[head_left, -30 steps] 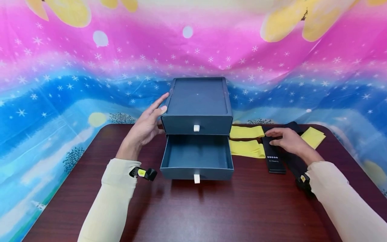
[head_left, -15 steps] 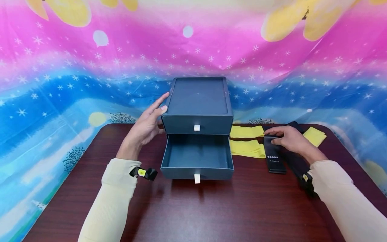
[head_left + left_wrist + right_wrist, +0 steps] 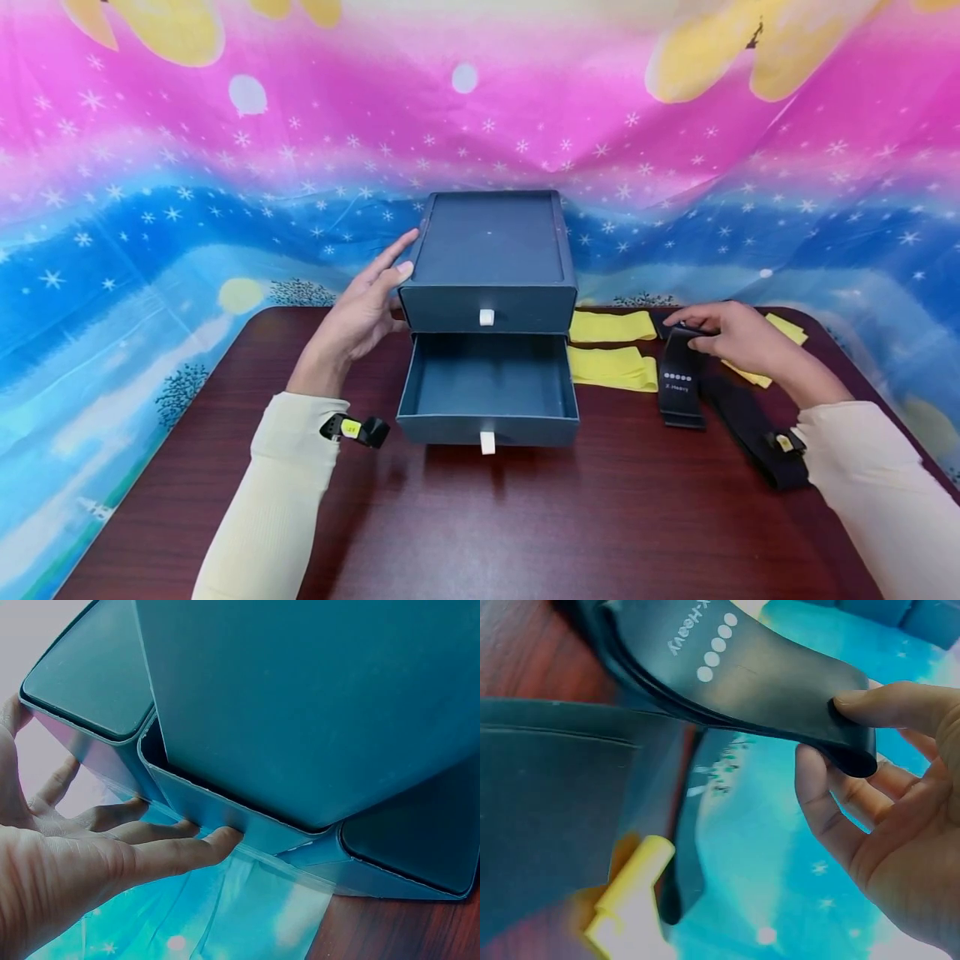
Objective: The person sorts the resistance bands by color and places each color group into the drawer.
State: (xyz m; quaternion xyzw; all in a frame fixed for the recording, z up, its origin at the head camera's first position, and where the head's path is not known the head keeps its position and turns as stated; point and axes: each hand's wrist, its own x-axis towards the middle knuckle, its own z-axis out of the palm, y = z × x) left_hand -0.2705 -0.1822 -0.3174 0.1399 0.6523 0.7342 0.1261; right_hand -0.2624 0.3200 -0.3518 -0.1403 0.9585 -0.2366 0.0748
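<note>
A dark blue-grey drawer box (image 3: 491, 237) stands on the table with its lower drawer (image 3: 442, 432) pulled out and its upper drawer (image 3: 450, 310) closed. My left hand (image 3: 360, 317) rests along the box's left side, thumb at the top edge; in the left wrist view its fingers (image 3: 172, 855) lie stretched against the side wall. To the right of the box, my right hand (image 3: 738, 337) pinches the far end of a folded black resistance band (image 3: 681, 362) marked X-Heavy. Seen from the right wrist, the thumb presses on the band's looped end (image 3: 847, 712), fingers beneath.
Two folded yellow bands (image 3: 613, 327) lie between the box and the black band. Another black band (image 3: 750, 433) runs under my right wrist, and more yellow band (image 3: 787, 327) lies behind that hand. A patterned cloth (image 3: 337, 167) hangs behind the table (image 3: 480, 525).
My right hand has moved right and now lifts the far end of the X-Heavy band, which has shifted and tilted slightly. The left hand and drawer box have stayed still.
</note>
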